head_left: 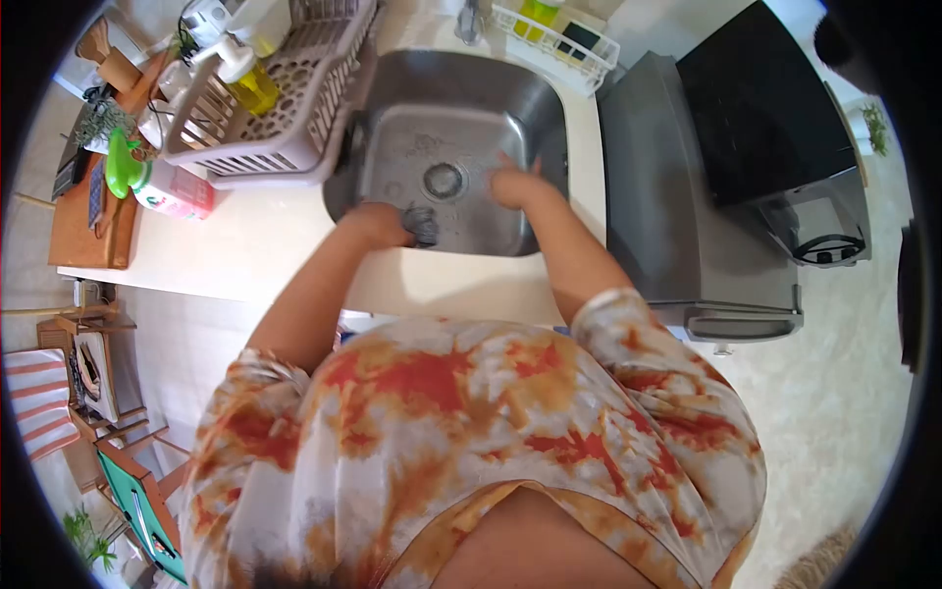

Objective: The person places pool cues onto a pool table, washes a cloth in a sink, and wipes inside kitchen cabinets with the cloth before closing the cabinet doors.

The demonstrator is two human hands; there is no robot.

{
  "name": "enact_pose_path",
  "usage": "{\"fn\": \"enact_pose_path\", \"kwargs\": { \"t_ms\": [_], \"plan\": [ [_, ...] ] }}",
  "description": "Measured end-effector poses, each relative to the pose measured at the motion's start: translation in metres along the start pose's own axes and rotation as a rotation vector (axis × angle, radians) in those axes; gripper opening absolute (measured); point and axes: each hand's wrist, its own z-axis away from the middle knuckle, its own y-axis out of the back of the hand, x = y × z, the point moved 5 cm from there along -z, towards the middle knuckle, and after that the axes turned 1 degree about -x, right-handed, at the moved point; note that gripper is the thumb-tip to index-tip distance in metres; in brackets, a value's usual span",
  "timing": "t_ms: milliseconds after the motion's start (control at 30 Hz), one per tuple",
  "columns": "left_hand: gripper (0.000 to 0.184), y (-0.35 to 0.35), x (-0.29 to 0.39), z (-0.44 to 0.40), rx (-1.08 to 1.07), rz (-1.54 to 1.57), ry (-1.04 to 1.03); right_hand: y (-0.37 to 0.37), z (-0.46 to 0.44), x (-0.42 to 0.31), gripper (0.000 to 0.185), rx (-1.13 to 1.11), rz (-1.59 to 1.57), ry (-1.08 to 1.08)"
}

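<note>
My left hand (381, 227) is at the near left rim of the stainless steel sink (392, 147). Its fingers are closed on a grey, wiry scrubber (422, 226) that looks like steel wool, held low against the near side of the basin. Over the right part of the sink, my right hand (514, 184) is held with its fingers apart and nothing in them, slightly blurred. Between the two hands lies the round drain (444, 181). Drops of water and wet patches show on the sink floor.
Left of the sink stands a grey plastic dish rack (255, 152) with a yellow soap pump bottle (250, 83). A green-topped spray bottle (162, 182) is beside it. Behind are the faucet (469, 22) and a white wire caddy (564, 44). A grey refrigerator (653, 196) borders the right.
</note>
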Motion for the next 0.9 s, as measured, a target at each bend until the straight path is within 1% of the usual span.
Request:
{"fn": "enact_pose_path", "kwargs": {
  "t_ms": [33, 67, 100, 133, 167, 200, 233, 267, 300, 333, 367, 400, 433, 467, 600, 733, 833, 900],
  "plan": [
    [0.063, -0.006, 0.004, -0.007, 0.384, -0.078, -0.139, 0.003, 0.013, -0.006, 0.048, 0.159, -0.249, -0.047],
    [0.061, -0.006, 0.004, 0.004, 0.770, -0.165, -0.256, 0.005, 0.026, -0.019, 0.048, 0.319, -0.498, -0.066],
    [0.056, 0.007, 0.011, 0.018, 0.423, -0.090, -0.139, -0.010, 0.025, -0.021, 0.046, 0.222, -0.153, 0.065],
    [0.053, -0.006, 0.008, -0.001, -0.017, 0.065, -0.138, -0.012, 0.041, -0.032, 0.045, 0.240, -0.193, 0.281],
    [0.050, -0.017, 0.012, -0.012, -0.020, -0.076, -0.268, -0.024, 0.050, -0.035, 0.044, 0.137, -0.339, 0.291],
    [0.043, -0.014, 0.014, -0.004, 0.075, -0.024, -0.217, -0.027, 0.068, -0.047, 0.042, 0.103, -0.158, 0.266],
    [0.039, -0.021, 0.012, -0.018, 0.183, 0.013, -0.227, -0.042, 0.072, -0.048, 0.035, 0.129, -0.011, 0.439],
    [0.037, -0.031, 0.014, -0.049, 0.266, -0.005, -0.058, -0.054, 0.062, -0.035, 0.033, 0.131, -0.173, 0.340],
    [0.041, -0.001, 0.017, -0.007, 0.176, 0.074, -0.011, -0.026, 0.082, -0.045, 0.031, 0.239, -0.441, 0.007],
    [0.045, 0.010, 0.023, -0.003, -0.210, -0.145, 0.208, -0.051, 0.054, -0.012, 0.033, 0.488, -0.263, 0.181],
    [0.048, -0.020, 0.051, -0.089, -0.063, -0.443, 0.031, -0.033, 0.075, -0.023, 0.032, 0.407, -0.540, -0.141],
    [0.048, -0.011, 0.068, -0.036, -0.189, -0.462, 0.046, -0.018, 0.091, -0.043, 0.032, 0.416, -0.601, -0.211],
    [0.048, -0.004, 0.070, -0.003, -0.223, -0.472, 0.009, -0.031, 0.075, -0.038, 0.032, 0.328, -0.980, -0.123],
    [0.047, 0.000, 0.075, 0.022, -0.231, -0.489, -0.052, -0.029, 0.071, -0.045, 0.033, 0.316, -1.088, -0.121],
    [0.046, 0.025, 0.092, 0.100, -0.172, -0.598, -0.235, 0.028, 0.078, -0.072, 0.037, 0.451, -1.193, -0.128],
    [0.045, 0.037, 0.075, 0.173, -0.100, -0.690, -0.323, 0.115, 0.116, -0.100, 0.041, 0.629, -1.237, -0.041],
    [0.045, 0.048, 0.045, 0.210, -0.032, -0.739, -0.330, 0.178, 0.160, -0.119, 0.043, 0.775, -1.285, 0.074],
    [0.044, 0.053, 0.021, 0.229, 0.008, -0.759, -0.338, 0.212, 0.202, -0.124, 0.045, 0.876, -1.322, 0.202]
  ]
}}
